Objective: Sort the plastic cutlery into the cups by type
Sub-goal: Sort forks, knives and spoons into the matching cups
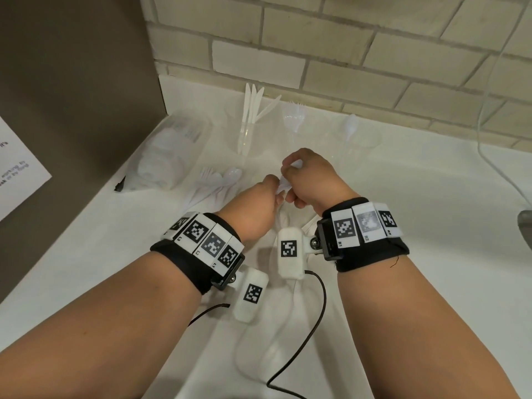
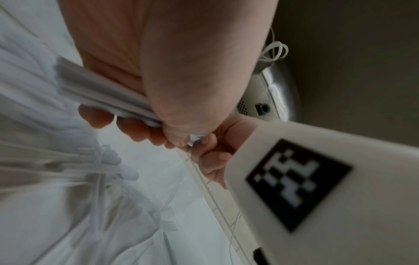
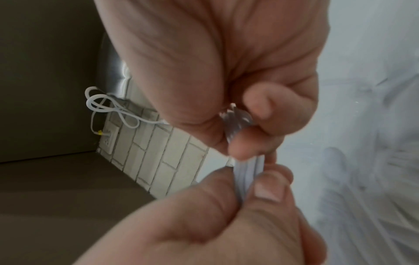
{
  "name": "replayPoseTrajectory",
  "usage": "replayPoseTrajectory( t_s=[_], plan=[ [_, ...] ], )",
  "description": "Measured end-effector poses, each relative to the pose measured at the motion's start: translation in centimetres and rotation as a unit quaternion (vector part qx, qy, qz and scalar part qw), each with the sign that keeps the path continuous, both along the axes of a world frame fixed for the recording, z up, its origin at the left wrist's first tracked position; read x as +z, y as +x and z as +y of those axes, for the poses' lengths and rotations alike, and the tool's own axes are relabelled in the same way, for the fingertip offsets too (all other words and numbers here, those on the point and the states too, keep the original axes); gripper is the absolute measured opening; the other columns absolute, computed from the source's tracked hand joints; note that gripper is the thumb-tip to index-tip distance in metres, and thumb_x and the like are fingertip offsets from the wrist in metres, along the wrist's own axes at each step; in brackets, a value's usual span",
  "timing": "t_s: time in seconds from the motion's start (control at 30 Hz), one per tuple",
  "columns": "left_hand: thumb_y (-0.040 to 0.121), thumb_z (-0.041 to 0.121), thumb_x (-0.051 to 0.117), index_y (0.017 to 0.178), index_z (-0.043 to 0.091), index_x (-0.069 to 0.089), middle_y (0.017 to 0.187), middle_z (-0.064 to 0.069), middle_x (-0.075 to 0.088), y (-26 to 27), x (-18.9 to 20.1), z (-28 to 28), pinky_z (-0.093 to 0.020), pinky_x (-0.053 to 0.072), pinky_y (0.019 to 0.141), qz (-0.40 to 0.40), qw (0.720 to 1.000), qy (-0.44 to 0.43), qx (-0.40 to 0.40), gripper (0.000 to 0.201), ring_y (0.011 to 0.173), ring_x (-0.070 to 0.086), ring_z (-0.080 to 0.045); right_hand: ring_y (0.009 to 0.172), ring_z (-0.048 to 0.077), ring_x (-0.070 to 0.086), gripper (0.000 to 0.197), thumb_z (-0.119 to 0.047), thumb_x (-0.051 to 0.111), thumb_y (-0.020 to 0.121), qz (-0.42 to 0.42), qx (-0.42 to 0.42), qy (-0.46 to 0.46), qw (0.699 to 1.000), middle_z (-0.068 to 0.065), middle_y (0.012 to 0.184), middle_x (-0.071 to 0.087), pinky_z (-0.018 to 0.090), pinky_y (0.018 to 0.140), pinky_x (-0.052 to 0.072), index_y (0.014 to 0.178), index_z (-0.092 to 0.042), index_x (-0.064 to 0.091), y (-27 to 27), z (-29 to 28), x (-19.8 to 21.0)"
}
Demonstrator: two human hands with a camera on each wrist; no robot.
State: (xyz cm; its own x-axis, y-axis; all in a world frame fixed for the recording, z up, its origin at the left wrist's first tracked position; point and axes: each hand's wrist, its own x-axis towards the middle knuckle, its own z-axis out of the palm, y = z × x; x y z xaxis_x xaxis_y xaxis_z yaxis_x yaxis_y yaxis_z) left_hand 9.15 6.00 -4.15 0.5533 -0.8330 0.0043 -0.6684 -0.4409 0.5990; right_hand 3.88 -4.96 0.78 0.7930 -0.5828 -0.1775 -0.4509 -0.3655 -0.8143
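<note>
Centre frame, left hand (image 1: 259,208) and right hand (image 1: 308,180) both pinch a bundle of white cutlery (image 3: 248,172); three cups (image 1: 247,131) stand above.

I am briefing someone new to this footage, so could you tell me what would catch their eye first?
Both hands meet at the counter's middle, the left hand and right hand gripping one bundle of white cutlery between them. Behind them three clear cups stand along the brick wall; the knife cup on the left is the fullest. Loose cutlery lies left of the hands.
</note>
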Motion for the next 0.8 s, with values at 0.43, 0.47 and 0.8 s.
replayPoseTrajectory(
  t_s=[0.43, 0.47, 0.8],
  plan=[
    [0.084, 0.034, 0.066, 0.129, 0.018, 0.050, 0.119, -0.012, 0.052, 1.9, 0.2, 1.1, -0.035, 0.046, 0.092, 0.008, 0.996, 0.076, 0.046, 0.050, 0.107, 0.056, -0.027, 0.057, 0.020, 0.055, 0.018, -0.007, 0.033, 0.091, -0.303, -0.227, -0.220, 0.899, -0.005, 0.075, 0.053, 0.028, 0.051, 0.046, 0.094, -0.020, 0.046, -3.1, -11.6, 5.4],
    [0.081, 0.039, 0.068, 0.130, 0.023, 0.048, 0.121, -0.011, 0.051, 1.6, 0.1, 1.1, -0.037, 0.046, 0.093, 0.008, 0.994, 0.103, 0.036, 0.056, 0.108, 0.055, -0.028, 0.062, 0.017, 0.054, 0.019, -0.007, 0.031, 0.091, -0.309, -0.233, -0.254, 0.887, -0.007, 0.075, 0.051, 0.027, 0.057, 0.047, 0.097, -0.017, 0.047, -2.9, -12.4, 5.5],
    [0.081, 0.051, 0.062, 0.142, 0.036, 0.033, 0.146, -0.005, 0.033, -0.4, -1.1, -0.5, -0.040, 0.035, 0.106, -0.015, 0.974, 0.226, -0.005, 0.070, 0.129, 0.039, -0.027, 0.098, 0.034, 0.060, 0.039, 0.005, 0.034, 0.090, -0.036, -0.137, -0.317, 0.938, 0.020, 0.110, 0.061, 0.030, 0.067, 0.037, 0.125, -0.005, 0.046, 2.4, -16.0, 3.5]
  ],
)
